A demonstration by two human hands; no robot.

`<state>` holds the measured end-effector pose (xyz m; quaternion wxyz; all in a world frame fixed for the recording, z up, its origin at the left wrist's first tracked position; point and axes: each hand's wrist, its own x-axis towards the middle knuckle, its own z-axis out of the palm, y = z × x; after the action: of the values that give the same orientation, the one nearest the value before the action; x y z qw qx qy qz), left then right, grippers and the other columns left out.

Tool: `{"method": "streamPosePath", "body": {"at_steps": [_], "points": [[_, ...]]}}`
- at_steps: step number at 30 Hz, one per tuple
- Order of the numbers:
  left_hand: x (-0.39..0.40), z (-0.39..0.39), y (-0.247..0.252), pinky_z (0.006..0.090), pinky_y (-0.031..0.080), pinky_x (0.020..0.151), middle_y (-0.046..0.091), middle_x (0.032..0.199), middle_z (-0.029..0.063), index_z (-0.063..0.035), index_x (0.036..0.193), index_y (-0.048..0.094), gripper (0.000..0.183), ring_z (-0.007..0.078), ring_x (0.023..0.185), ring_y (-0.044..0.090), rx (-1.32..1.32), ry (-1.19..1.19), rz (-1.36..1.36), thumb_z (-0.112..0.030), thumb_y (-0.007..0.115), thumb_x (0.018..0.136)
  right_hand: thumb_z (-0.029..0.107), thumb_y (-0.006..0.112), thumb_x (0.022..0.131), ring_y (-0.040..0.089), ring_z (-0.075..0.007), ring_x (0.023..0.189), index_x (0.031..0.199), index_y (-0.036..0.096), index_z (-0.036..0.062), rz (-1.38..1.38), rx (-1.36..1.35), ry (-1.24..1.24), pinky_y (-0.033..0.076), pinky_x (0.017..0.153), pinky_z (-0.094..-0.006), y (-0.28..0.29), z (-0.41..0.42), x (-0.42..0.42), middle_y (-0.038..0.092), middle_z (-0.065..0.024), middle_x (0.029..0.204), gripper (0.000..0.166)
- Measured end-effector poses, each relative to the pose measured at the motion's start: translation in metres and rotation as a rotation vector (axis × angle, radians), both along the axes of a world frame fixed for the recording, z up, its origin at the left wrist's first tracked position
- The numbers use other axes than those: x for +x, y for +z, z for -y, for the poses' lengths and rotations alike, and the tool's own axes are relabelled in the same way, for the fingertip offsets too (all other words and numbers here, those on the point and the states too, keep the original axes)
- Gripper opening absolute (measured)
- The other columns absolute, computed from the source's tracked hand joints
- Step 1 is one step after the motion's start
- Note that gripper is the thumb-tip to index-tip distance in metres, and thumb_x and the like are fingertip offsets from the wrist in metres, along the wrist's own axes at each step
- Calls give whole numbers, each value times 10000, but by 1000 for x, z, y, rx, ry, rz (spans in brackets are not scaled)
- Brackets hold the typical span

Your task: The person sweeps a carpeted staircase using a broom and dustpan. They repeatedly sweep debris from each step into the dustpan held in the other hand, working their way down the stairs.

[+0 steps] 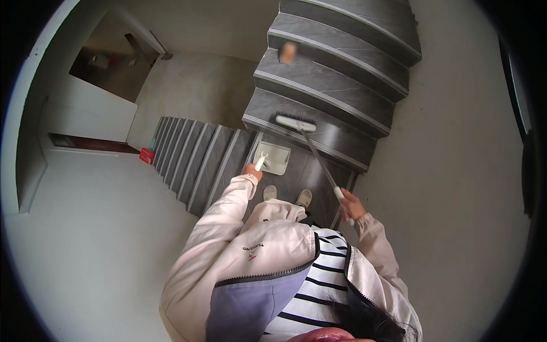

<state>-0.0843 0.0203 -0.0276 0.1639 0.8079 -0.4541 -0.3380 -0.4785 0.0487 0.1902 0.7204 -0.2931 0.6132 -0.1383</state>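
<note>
My left hand (253,171) is closed around the white handle of a long-handled dustpan (278,164), whose pale pan lies below it by the landing's edge. In my right hand (353,205) is the grip of a broom (318,154) with a grey metal shaft. The broom's white head (295,123) with dark bristles is over the lowest grey stair tread (342,132) of the upward flight. No debris can be made out in the pan.
Upward stairs (333,81) rise ahead, with a blurred orange-brown object (289,53) on one tread. To the left a downward flight (192,158) drops away, a red box (146,156) near its lower end. A plain wall (453,171) bounds the right side. My slippers (304,198) stand on the landing.
</note>
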Motion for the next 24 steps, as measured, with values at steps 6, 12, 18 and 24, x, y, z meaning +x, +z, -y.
{"method": "streamPosePath", "body": {"at_steps": [6,12,18,24], "points": [[8,2,16,410,490,672,624,761,187,-39,815,644,184,363,780,606,52,-14,137,-150,640,667,152,421,840,414,-172,330,1356,265,165,-86,10,-20,363,321,-311,-93,68,64,451,-69,510,540],[20,-7,11,423,487,665,619,765,203,-25,791,634,179,384,780,597,44,25,113,-173,645,692,173,430,844,408,-148,340,1363,252,129,-137,-13,260,360,326,-296,-85,21,53,439,-50,498,551],[36,1,26,441,481,721,617,860,203,-54,876,641,181,380,856,583,73,65,77,-126,575,724,166,467,832,403,-123,339,1364,269,148,3,124,160,345,315,-262,17,25,31,453,-58,525,568],[47,11,23,443,479,720,615,837,212,-40,852,640,167,390,838,582,47,67,76,-109,570,717,169,433,833,426,-148,331,1362,251,133,24,-26,249,362,313,-284,-37,87,69,482,-77,540,560]]}}
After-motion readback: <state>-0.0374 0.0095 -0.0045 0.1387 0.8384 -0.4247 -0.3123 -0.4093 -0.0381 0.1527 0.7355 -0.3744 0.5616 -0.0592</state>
